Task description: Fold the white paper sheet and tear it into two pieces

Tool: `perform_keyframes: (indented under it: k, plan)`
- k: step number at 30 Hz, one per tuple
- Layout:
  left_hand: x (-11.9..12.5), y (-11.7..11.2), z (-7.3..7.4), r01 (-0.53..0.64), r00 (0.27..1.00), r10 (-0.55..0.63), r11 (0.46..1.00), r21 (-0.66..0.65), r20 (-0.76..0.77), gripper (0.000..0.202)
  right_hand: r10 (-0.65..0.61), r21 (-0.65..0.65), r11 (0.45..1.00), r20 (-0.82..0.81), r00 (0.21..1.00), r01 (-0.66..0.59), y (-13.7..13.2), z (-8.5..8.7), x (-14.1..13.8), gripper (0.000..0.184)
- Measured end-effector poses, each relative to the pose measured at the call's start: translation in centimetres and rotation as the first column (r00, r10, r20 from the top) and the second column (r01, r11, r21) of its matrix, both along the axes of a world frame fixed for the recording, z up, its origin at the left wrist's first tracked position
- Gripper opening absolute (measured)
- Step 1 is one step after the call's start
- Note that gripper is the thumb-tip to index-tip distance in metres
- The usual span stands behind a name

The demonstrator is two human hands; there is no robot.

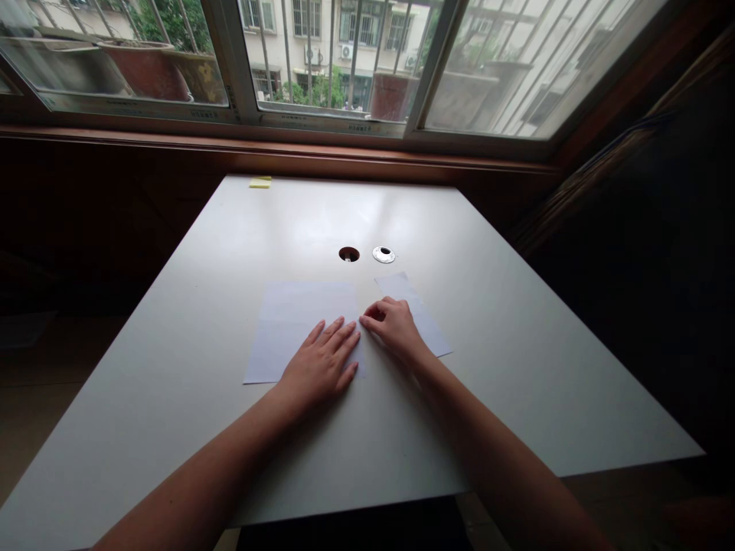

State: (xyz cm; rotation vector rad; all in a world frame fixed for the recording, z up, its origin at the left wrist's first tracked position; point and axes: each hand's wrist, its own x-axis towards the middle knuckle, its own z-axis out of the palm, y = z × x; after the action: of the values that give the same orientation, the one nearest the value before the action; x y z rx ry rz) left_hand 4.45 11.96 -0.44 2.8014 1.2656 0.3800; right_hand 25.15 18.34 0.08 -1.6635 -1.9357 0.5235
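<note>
A white sheet of paper (pixel 298 314) lies on the white table. Across its right part my left hand (pixel 322 360) rests flat, palm down, fingers spread and stretched out. Thumb and forefinger of my right hand (pixel 393 323) are pinched together at the sheet's right edge, close to my left fingertips. The exact grip on that edge is small and partly hidden by the fingers. A second, narrower piece of paper (pixel 428 320) lies slanted on the table, partly covered by my right hand and wrist.
Beyond the papers, the white table (pixel 517 367) has a round cable hole (pixel 349 254), with a metallic ring-shaped cover (pixel 383 255) beside it. Yellow sticky notes (pixel 260 182) lie at the far left edge. A barred window (pixel 338 61) with flower pots (pixel 146 69) outside stands behind the table.
</note>
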Motion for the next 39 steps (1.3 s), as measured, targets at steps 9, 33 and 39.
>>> perform_keyframes:
  k: [9, 33, 39]
  plan:
    - [-0.08, -0.01, -0.16, 0.003, 1.0, -0.003, 1.0, -0.023, 0.008, 0.055, -0.015, 0.003, 1.0, 0.017, 1.0, 0.015, 0.08, 0.02, 0.24, 0.008]
    - [0.0, -0.03, -0.06, -0.001, 1.0, 0.001, 1.0, -0.022, 0.014, 0.054, -0.032, 0.033, 0.999, 0.082, 0.996, 0.03, -0.1, -0.11, -0.17, 0.019]
    - [0.04, -0.03, -0.03, 0.002, 1.0, -0.001, 1.0, -0.023, 0.019, 0.054, -0.091, 0.068, 0.994, 0.104, 0.99, 0.084, 0.04, -0.51, -0.19, 0.01]
